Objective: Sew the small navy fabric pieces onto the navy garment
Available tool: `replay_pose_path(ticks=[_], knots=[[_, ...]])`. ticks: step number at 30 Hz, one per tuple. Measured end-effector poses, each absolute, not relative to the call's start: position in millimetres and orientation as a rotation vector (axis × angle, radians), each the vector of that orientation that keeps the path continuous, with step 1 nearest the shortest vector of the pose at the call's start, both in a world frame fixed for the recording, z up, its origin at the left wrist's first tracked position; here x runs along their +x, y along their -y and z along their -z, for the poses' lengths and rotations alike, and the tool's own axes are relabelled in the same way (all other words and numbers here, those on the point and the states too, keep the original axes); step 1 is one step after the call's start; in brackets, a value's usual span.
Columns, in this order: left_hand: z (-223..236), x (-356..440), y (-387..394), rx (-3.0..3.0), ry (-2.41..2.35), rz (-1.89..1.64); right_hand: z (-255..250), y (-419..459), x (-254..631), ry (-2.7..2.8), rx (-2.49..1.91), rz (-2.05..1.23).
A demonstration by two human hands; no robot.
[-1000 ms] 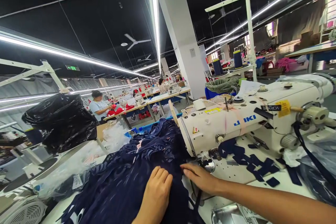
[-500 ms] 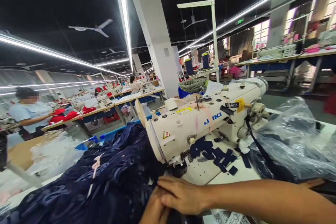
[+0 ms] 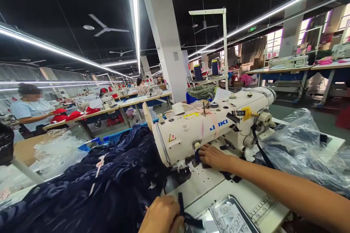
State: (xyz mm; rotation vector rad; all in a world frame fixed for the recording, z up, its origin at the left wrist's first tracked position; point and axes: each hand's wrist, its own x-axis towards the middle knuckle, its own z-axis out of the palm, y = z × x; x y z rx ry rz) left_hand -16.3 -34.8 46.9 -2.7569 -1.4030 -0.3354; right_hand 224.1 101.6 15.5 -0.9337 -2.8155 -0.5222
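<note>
My left hand (image 3: pixel 162 214) is closed at the lower middle, gripping a narrow navy strap (image 3: pixel 193 221) whose end pokes up beside the knuckles. Under the arm of a white sewing machine (image 3: pixel 188 136), my right hand (image 3: pixel 214 157) has its fingers closed on a small navy fabric piece (image 3: pixel 197 156). More dark pieces (image 3: pixel 229 176) lie beneath that hand, mostly covered by it. Left of the needle area, a large heap of navy fabric (image 3: pixel 109 178) spreads over the table, with a pale cord (image 3: pixel 96 174) lying on it.
A metal tray (image 3: pixel 253 222) holding printed labels (image 3: pixel 231 216) sits at the front. Clear plastic bags (image 3: pixel 303 156) lie to the right. Dark thread cones (image 3: pixel 215 67) stand behind the machine. At the far left a person in a light blue top (image 3: pixel 30 107) handles red fabric (image 3: pixel 58 115).
My hands have separated. The right one has moved up and away to the small navy pieces under the machine arm; the left stays low, and the labelled tray now shows more.
</note>
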Motion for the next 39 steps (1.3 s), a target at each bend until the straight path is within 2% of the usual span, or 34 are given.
replay_pose_path(ticks=[4, 6, 9, 13, 23, 32, 35, 39], knots=[[-47, 15, 18, -2.710, 1.860, 0.511, -17, -90, 217, 2.715, -1.097, 0.467], [-35, 24, 6, -2.644, 1.976, 0.708, -19, -78, 212, 2.640, -1.197, 0.389], [-15, 25, -8, -2.626, 1.801, 0.889, -18, -60, 201, 2.624, -1.232, 0.114], [-1, 15, -9, -2.612, 1.517, 0.666, -13, -52, 187, 2.653, -1.193, -0.242], [-3, -8, 21, -2.750, 1.247, 0.749, 5, -45, 185, 2.544, -1.087, 0.027], [13, -11, 25, -2.643, 1.117, 0.629, 22, -51, 158, 2.600, -0.935, 0.313], [17, -12, 25, -2.591, 1.087, 0.642, 20, -57, 150, 2.635, -0.957, 0.185], [16, -11, 24, -2.616, 1.121, 0.561, 12, -66, 147, 2.652, -1.003, -0.255]])
